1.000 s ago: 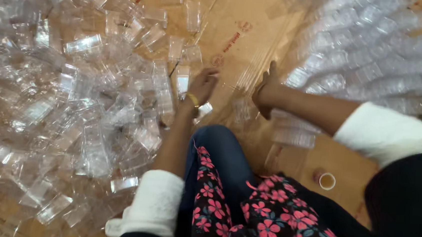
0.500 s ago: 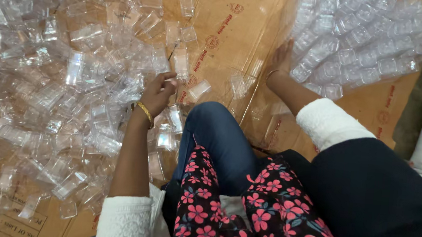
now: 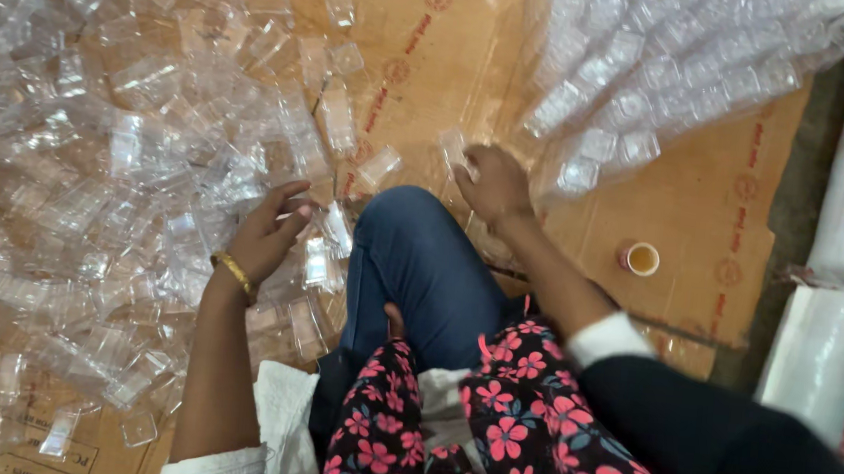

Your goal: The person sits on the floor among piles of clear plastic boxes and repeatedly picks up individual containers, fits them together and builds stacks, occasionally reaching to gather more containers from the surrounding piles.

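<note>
Clear plastic cases (image 3: 124, 194) | our left hand (image 3: 267, 235) half-open among them | right hand (image 3: 492, 182) curled, contents unclear | risk: knee (image 3: 412, 236) crushing nearby cases

A single head-worn camera looks steeply down from close above the person's lap, facing forward over flattened cardboard (image 3: 714, 220) on the floor, with both forearms entering from the bottom edge.

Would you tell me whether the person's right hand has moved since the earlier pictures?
Yes. The right hand has drawn back from the stacked clear containers toward the knee.
</note>
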`<state>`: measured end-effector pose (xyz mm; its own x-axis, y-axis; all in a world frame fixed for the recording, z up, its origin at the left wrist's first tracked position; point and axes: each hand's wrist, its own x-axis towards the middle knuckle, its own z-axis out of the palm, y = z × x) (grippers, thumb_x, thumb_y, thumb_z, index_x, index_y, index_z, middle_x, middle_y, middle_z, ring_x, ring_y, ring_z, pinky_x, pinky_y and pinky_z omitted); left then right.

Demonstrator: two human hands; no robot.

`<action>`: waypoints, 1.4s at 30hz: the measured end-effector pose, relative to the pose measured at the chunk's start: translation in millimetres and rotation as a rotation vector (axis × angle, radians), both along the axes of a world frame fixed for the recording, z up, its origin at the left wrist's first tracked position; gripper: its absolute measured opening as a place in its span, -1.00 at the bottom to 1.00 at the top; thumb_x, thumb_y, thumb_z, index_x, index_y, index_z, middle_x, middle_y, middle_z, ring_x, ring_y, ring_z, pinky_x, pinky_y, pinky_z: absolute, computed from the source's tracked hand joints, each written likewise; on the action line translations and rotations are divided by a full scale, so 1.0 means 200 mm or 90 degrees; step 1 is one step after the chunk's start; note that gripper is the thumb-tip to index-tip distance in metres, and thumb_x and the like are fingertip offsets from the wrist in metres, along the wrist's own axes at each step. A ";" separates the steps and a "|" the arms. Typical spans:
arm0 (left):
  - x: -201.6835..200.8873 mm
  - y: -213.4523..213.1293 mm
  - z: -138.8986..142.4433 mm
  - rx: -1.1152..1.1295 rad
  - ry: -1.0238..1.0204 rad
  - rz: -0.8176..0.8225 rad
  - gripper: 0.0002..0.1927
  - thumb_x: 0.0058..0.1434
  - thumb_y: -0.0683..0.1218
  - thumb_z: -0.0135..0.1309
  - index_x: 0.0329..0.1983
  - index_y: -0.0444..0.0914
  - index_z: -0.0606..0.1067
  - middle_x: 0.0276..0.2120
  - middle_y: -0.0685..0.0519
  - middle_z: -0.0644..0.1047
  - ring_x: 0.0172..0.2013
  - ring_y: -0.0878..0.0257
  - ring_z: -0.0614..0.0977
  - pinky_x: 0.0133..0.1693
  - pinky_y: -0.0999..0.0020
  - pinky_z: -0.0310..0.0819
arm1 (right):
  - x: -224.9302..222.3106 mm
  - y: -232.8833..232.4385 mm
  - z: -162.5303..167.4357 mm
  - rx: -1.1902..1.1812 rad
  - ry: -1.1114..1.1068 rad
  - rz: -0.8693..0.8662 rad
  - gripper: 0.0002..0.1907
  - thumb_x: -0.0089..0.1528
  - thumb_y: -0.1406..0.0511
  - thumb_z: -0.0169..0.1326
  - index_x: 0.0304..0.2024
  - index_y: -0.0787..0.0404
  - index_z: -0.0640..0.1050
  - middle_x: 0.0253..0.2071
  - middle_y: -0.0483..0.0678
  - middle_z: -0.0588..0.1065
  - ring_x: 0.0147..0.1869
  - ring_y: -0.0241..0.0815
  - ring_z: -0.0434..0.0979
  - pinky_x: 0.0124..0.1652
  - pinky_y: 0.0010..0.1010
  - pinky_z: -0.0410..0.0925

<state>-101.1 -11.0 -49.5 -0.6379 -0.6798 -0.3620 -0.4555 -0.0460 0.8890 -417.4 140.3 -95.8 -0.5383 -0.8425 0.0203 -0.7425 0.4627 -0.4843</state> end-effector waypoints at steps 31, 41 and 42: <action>0.75 0.29 -0.01 0.012 -0.098 0.069 -0.35 0.27 -0.04 0.05 0.44 -0.12 0.24 0.25 -0.10 0.45 0.21 0.09 0.52 0.12 0.18 0.42 | -0.47 0.05 -0.03 -0.296 -0.371 -0.725 0.56 -0.20 0.41 0.54 0.45 0.15 -0.38 0.38 0.18 0.00 0.36 0.10 0.28 0.07 -0.35 0.46; 0.61 0.17 0.03 -0.028 -0.065 0.084 -0.29 0.23 0.03 0.13 0.46 -0.02 0.22 0.29 -0.13 0.41 0.19 0.00 0.54 0.06 0.08 0.50 | -0.04 -0.02 -0.15 -0.003 -0.369 -0.364 -0.12 0.06 0.17 0.34 0.36 0.14 0.26 0.24 0.14 0.42 0.14 0.11 0.52 0.08 -0.03 0.44; 0.59 0.15 0.02 -0.035 -0.064 0.076 -0.28 0.23 0.04 0.13 0.46 -0.03 0.21 0.29 -0.14 0.41 0.18 0.00 0.54 0.04 0.09 0.52 | 0.02 -0.11 -0.10 0.057 -0.382 -0.294 -0.18 0.08 0.15 0.32 0.35 0.14 0.33 0.23 0.14 0.46 0.11 0.11 0.54 0.08 0.00 0.44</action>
